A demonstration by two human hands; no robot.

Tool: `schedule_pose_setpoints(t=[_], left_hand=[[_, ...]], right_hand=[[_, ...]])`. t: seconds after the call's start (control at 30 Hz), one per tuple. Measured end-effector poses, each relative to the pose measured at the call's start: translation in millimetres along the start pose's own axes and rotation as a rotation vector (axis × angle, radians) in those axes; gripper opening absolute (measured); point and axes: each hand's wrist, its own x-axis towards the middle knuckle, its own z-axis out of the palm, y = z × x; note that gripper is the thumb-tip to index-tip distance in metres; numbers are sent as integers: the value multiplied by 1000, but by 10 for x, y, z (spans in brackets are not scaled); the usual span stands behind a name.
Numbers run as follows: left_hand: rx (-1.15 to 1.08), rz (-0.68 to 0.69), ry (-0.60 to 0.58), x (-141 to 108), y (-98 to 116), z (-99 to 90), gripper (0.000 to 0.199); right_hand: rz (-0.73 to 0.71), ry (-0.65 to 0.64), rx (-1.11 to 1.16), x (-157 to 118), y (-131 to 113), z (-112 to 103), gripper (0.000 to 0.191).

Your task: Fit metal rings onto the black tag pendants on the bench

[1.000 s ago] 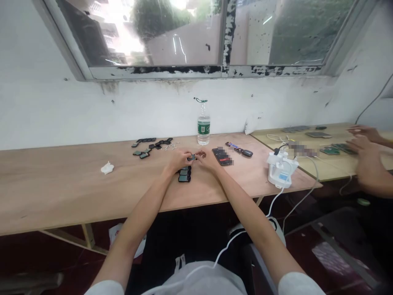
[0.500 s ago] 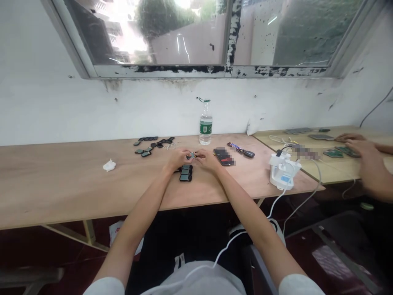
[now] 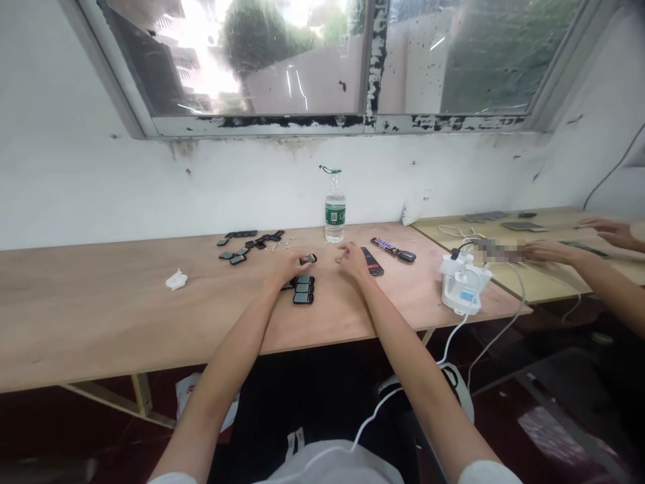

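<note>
Between the thumb and fingers of my left hand (image 3: pixel 292 265) is a small black module with a grey face (image 3: pixel 308 259), held just above the table. My right hand (image 3: pixel 351 259) is apart from it, fingers bent and slightly spread, with nothing visible in them. Beside that hand lies a dark smartphone (image 3: pixel 373 262), partly covered by it. Similar grey-faced modules (image 3: pixel 303 289) lie in a short column near my left wrist, one partly hidden. Farther back are more black modules (image 3: pixel 236 257) and small pale pieces (image 3: pixel 277 245), too small to name.
A water bottle (image 3: pixel 335 215) stands by the wall. To the right are a Snickers bar (image 3: pixel 383 245), a black oval object (image 3: pixel 406 256) and a white power strip (image 3: pixel 461 289) with cables. A crumpled tissue (image 3: pixel 177 279) lies left. Another person's hands (image 3: pixel 547 251) work over the adjoining table.
My right hand has come away from the module and moved right, its fingers loosening. The module stays in my left hand. The other person's hands have shifted.
</note>
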Motion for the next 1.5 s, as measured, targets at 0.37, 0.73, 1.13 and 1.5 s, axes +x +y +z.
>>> schedule_pose_setpoints(t=[0.37,0.73,1.13,1.5], left_hand=[[-107,-61,-123,-5,-85,-6,26],[-208,24,-443,-94,-104,-329,21],[-240,-36,-525,-71,-222,-291,31],[-144,57,-361,-83,-112,-16,29]], right_hand=[[-18,-220,-284,11,99,16,35],[-8,-253,-319,-8,73,6,39],[-56,-295,-320,-15,24,10,34],[-85,-334,-310,-22,-10,26,33]])
